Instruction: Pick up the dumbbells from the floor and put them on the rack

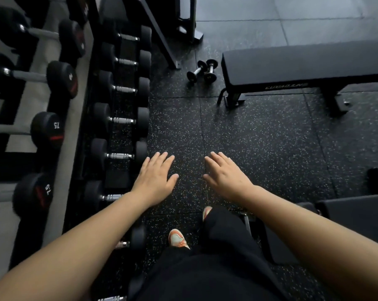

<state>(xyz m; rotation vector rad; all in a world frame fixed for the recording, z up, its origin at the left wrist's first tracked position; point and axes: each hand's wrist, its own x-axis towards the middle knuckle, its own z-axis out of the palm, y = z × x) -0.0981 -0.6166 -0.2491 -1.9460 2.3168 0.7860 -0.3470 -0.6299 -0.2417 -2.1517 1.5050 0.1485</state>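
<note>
- My left hand (155, 179) is stretched out palm down over the speckled floor (259, 148), fingers spread flat, holding nothing.
- My right hand (226, 175) mirrors it just beside, at about 3 o'clock from the left one, also flat with fingers apart and empty; the two hands do not touch.
- The two small dumbbells (202, 71) I am after lie on the floor well ahead of the hands, toward 12 o'clock, side by side and touching or nearly so, each with a pale handle and dark ends.
- They sit just beside the near left corner of a black bench (303, 64), which stretches away toward 2 o'clock.
- The rack (123, 101) runs along my left, from 7 o'clock up to 11 o'clock, its lower row filled with dark dumbbells with metal handles.
- An upper row further left carries bigger dumbbells; two of them show the marking 75 on their end faces.
- My left wrist passes over the nearest end of that lower row.
- Below the hands, toward 6 o'clock, I see dark trousers and an orange and white shoe (177, 238) on the floor, with the toe of a second one just above it.
- A dark upright frame (183, 18) stands at 12 o'clock beyond the small dumbbells.
</note>
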